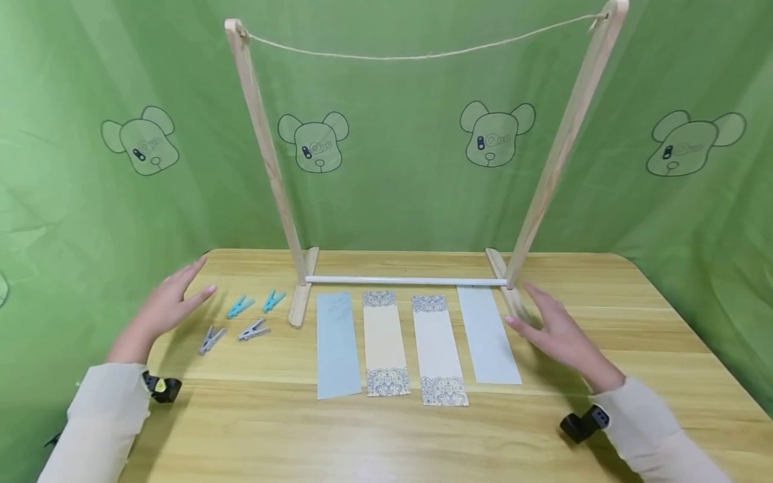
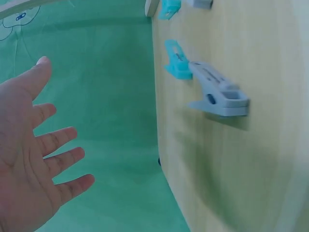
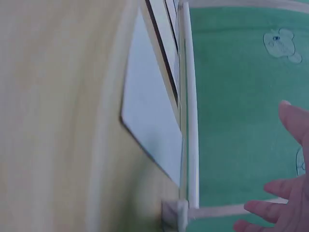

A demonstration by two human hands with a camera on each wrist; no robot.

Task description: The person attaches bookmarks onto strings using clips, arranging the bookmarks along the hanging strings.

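My left hand point(image 1: 172, 302) is held out with spread fingers and an empty palm, left of several clothespins. Two are turquoise clothespins point(image 1: 240, 306) and two are grey clothespins point(image 1: 253, 329); in the left wrist view a grey clothespin point(image 2: 219, 92) lies closest. My right hand point(image 1: 564, 335), also empty with fingers extended, is beside the pale blue-white paper strip point(image 1: 490, 339). Left of that strip lie two lace-patterned strips, one white point(image 1: 439, 342) and one cream point(image 1: 384, 335), then a light blue strip point(image 1: 338, 345).
A wooden frame stands at the back, with a left post point(image 1: 266, 147), a right post point(image 1: 568, 141) and a white crossbar point(image 1: 404, 280). Twine point(image 1: 386, 58) sags between the post tops. A green curtain point(image 1: 404, 201) hangs behind the wooden table point(image 1: 272, 429).
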